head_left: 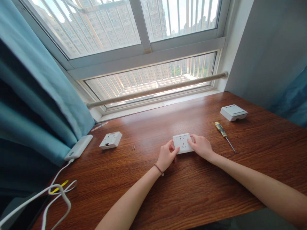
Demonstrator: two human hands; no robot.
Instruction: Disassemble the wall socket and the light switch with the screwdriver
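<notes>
Between my two hands is a white wall socket panel (181, 143), its slotted face turned up toward me. My left hand (166, 155) grips its left edge with the thumb on the front. On the opposite edge, my right hand (200, 146) holds it the same way, fingers tucked behind. Two small brass-coloured screws (133, 147) stand or lie on the table to the left. Further left sits a white back box (111, 140). A screwdriver (221, 129) with a yellow and grey handle lies to the right of my right hand.
The brown wooden table (148, 188) reaches the window at the back. A second white box (233, 112) sits at the back right. A white power bank (79, 147) with a white cable (57, 188) lies at the left, beside a blue curtain (43, 80).
</notes>
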